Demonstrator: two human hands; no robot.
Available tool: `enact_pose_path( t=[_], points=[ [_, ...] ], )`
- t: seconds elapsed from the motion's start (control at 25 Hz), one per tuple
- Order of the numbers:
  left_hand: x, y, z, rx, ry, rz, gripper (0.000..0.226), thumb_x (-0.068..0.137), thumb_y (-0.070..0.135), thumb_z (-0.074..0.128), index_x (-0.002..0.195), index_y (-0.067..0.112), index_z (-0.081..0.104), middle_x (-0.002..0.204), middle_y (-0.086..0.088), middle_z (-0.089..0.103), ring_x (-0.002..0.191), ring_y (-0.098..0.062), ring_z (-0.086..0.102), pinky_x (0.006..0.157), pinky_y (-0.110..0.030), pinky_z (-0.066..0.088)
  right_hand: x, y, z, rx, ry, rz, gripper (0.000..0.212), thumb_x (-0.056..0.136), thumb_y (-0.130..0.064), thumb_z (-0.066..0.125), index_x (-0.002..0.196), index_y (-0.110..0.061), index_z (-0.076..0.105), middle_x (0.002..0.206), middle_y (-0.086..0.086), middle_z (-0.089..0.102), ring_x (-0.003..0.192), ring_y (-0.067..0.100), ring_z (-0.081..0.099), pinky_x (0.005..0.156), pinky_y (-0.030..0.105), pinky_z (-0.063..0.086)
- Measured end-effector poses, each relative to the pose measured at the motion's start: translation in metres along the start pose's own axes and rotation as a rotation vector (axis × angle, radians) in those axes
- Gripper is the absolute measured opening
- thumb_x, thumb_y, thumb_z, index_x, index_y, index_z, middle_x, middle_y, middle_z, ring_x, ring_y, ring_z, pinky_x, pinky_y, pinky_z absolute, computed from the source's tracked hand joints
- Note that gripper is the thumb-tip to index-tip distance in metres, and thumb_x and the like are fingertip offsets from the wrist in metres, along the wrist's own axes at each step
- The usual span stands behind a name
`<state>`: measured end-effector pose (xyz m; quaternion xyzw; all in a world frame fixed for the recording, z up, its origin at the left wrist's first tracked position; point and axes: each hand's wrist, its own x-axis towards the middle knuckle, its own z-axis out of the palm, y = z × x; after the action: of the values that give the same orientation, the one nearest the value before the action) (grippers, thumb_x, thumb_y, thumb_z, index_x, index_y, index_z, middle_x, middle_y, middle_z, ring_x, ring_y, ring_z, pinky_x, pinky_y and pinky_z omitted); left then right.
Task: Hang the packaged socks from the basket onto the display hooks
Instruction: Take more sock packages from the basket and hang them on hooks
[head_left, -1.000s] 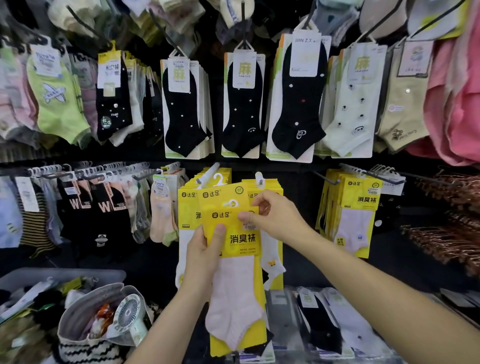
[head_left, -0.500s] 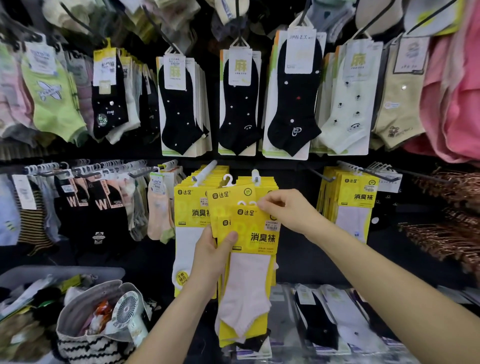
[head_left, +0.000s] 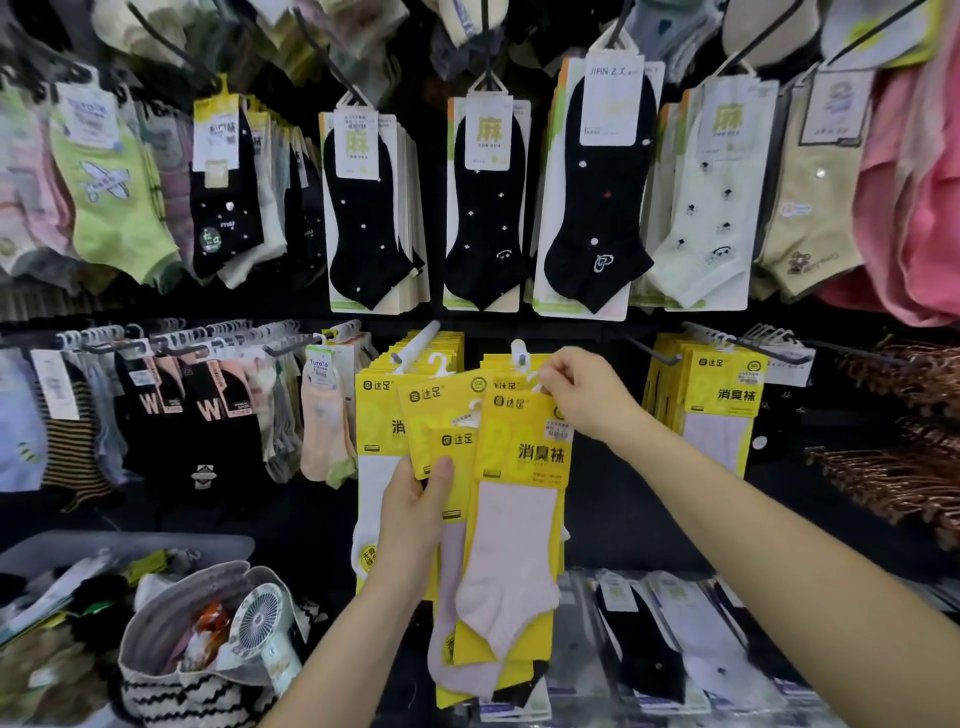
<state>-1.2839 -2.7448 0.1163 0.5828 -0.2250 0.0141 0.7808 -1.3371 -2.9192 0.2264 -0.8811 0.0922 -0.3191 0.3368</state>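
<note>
My right hand pinches the top of a yellow sock pack with a pale pink sock, its white hanger just below the tip of a white display hook. My left hand grips a fanned stack of the same yellow packs by their lower left edge. More yellow packs hang behind on that hook and on the hook to its left.
Racks of socks fill the wall above and to the left. Another yellow bunch hangs at the right, beside copper hangers. A striped bag with a small white fan and a grey bin sit at lower left. Flat sock packs lie below.
Both hands have lifted the yellow packs up and to the right. My right hand has drawn the front pack away from the stack and up to the hook tip.
</note>
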Motion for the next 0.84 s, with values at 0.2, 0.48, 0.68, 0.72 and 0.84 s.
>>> enact_pose_path(
  t=[0.2,0.48,0.68,0.72,0.84],
  points=[
    [0.001,0.01,-0.033,0.048,0.05,0.077,0.013,0.094,0.018,0.052,0.097,0.026,0.061,0.097,0.005,0.072,0.086,-0.01,0.07,0.07,-0.026,0.058,0.032,-0.008,-0.005,-0.042,0.039,0.023,0.018,0.093,-0.015,0.045,0.088,-0.007,0.06,0.077,-0.007,0.055,0.057,0.007,0.043,0.055,0.023,0.039],
    [-0.001,0.015,-0.055,0.048,0.083,0.077,0.013,0.092,0.021,0.055,0.101,0.029,0.062,0.096,0.005,0.073,0.088,-0.014,0.07,0.071,-0.03,0.057,0.038,-0.002,0.012,-0.184,0.065,0.018,0.017,0.094,-0.023,0.047,0.093,-0.013,0.062,0.088,-0.004,0.061,0.069,0.015,0.055,0.068,0.037,0.051],
    [0.001,0.023,-0.036,0.047,0.077,0.069,0.012,0.09,0.018,0.059,0.099,0.026,0.064,0.102,-0.003,0.072,0.096,-0.023,0.068,0.082,-0.044,0.056,0.029,-0.004,0.011,-0.198,0.22,-0.047,0.01,0.091,-0.023,0.053,0.094,-0.017,0.06,0.092,-0.005,0.057,0.082,0.014,0.055,0.073,0.034,0.05],
    [0.002,0.024,-0.033,0.044,0.07,0.074,0.013,0.089,0.019,0.06,0.101,0.023,0.064,0.102,-0.002,0.072,0.095,-0.022,0.069,0.081,-0.042,0.056,0.022,-0.006,0.01,-0.16,0.292,-0.119,0.008,0.09,-0.023,0.054,0.094,-0.02,0.06,0.089,-0.008,0.055,0.083,0.012,0.054,0.073,0.031,0.048],
    [0.006,0.024,-0.022,0.022,0.064,0.06,0.019,0.086,0.021,0.064,0.105,0.017,0.063,0.103,-0.003,0.072,0.096,-0.021,0.068,0.083,-0.044,0.056,-0.005,-0.012,0.011,-0.098,0.15,-0.263,0.01,0.089,-0.028,0.054,0.086,-0.023,0.063,0.079,-0.013,0.058,0.075,0.009,0.056,0.067,0.025,0.045]
  ],
)
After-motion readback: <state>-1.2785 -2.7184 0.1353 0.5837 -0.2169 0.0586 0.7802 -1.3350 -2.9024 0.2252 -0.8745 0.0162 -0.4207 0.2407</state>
